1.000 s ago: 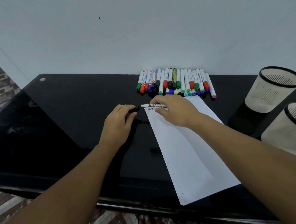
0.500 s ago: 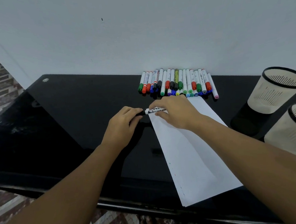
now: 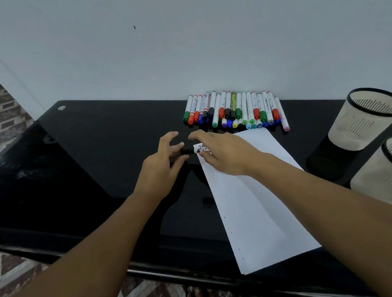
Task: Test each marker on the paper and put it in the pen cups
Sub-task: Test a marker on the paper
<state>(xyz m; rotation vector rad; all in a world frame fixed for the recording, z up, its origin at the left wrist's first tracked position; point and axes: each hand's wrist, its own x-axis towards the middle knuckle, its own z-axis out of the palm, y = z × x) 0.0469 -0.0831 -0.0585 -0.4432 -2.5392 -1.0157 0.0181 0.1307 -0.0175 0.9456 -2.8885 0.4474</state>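
Note:
A black marker (image 3: 191, 150) with a white printed barrel lies level between my hands, at the top left corner of the white paper (image 3: 251, 202). My left hand (image 3: 161, 166) pinches its black cap end, with the other fingers spread. My right hand (image 3: 225, 153) grips the barrel, which its fingers mostly hide. A row of several capped markers (image 3: 234, 110) in many colours lies against the wall behind the paper. Two beige pen cups with black rims stand at the right, one farther (image 3: 363, 119) and one nearer (image 3: 384, 173).
Everything rests on a glossy black table (image 3: 99, 154) set against a white wall (image 3: 184, 45). The table's front edge runs below my forearms, and patterned floor tiles show beyond it at the left.
One second ago my left hand held the black cap apart from the marker tip. The cap now sits on the marker, and my left fingers have spread out.

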